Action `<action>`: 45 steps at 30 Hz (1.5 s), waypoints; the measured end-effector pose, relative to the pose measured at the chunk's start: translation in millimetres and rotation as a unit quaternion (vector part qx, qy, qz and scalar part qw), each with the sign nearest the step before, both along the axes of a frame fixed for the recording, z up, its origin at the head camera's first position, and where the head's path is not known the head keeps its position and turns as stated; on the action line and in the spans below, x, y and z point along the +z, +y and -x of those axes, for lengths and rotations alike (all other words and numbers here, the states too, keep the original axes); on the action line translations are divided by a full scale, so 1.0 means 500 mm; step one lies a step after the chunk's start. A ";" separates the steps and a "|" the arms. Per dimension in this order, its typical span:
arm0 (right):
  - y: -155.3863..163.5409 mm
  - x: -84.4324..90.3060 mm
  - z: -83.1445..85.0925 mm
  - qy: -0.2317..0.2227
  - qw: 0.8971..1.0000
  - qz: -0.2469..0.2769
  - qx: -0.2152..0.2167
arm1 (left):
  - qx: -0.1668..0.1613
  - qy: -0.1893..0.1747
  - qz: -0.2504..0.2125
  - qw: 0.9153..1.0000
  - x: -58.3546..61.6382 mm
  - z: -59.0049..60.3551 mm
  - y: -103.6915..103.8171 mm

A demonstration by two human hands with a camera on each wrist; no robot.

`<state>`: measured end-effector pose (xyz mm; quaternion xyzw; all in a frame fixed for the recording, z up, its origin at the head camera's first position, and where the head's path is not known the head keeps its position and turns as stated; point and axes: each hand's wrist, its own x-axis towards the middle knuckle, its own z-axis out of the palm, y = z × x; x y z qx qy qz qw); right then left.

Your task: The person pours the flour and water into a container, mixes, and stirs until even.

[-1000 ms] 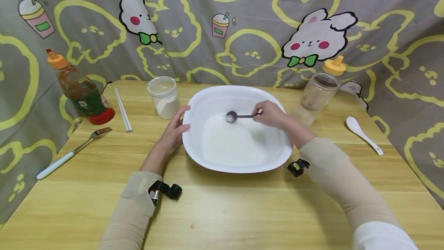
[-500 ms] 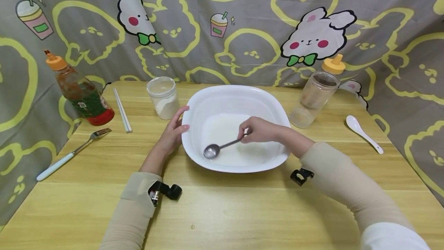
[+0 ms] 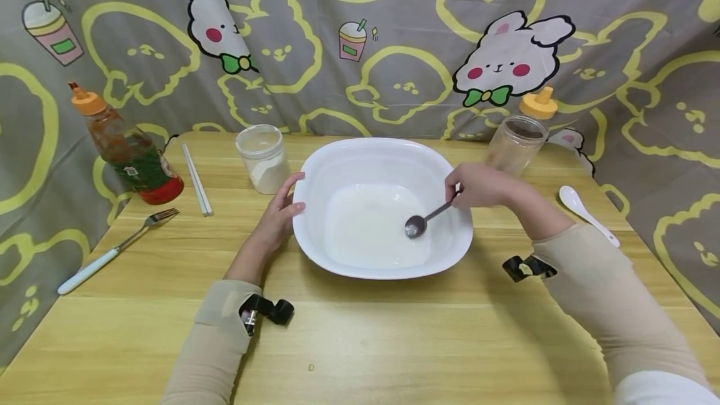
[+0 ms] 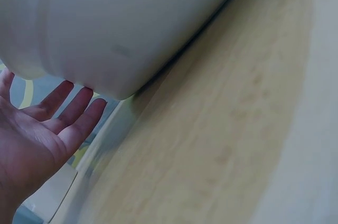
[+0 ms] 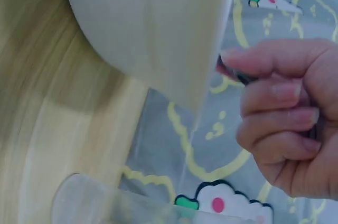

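Note:
A white basin (image 3: 315,245) with whitish liquid (image 3: 365,224) in it stands mid-table. My left hand (image 3: 277,217) holds its left rim, with two fingertips over the edge; in the left wrist view the other fingers touch the outer wall from below. My right hand (image 3: 478,185) grips the handle of a dark metal spoon (image 3: 416,226) above the basin's right side, fingers curled. The spoon's round bowl is low over or at the liquid; whether it dips in, I cannot tell. In the right wrist view the basin wall hides most of the spoon.
Behind the left hand stands an open jar of white powder (image 3: 269,170). Chopsticks (image 3: 197,180), a fork (image 3: 120,249) and a red sauce bottle (image 3: 135,155) lie or stand at left. At right are a clear jar (image 3: 514,145), a yellow-capped bottle (image 3: 538,105) and a white spoon (image 3: 587,214).
My right hand has swept the spoon from the basin's back towards the front left, then across to the right side. The left hand has stayed on the rim.

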<state>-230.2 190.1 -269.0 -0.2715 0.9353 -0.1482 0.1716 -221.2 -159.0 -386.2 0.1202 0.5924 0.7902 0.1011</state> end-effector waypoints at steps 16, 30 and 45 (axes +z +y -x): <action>-0.097 -0.102 0.071 0.031 0.987 0.134 -0.078 | 0.000 0.005 -0.003 1.000 -0.004 -0.006 0.004; -0.119 -0.105 0.021 -0.100 0.983 0.139 0.068 | 0.002 0.011 0.001 1.000 -0.002 -0.002 0.004; 0.000 0.008 0.026 -0.019 0.999 -0.023 0.042 | -0.001 0.009 0.002 1.000 0.001 0.000 -0.003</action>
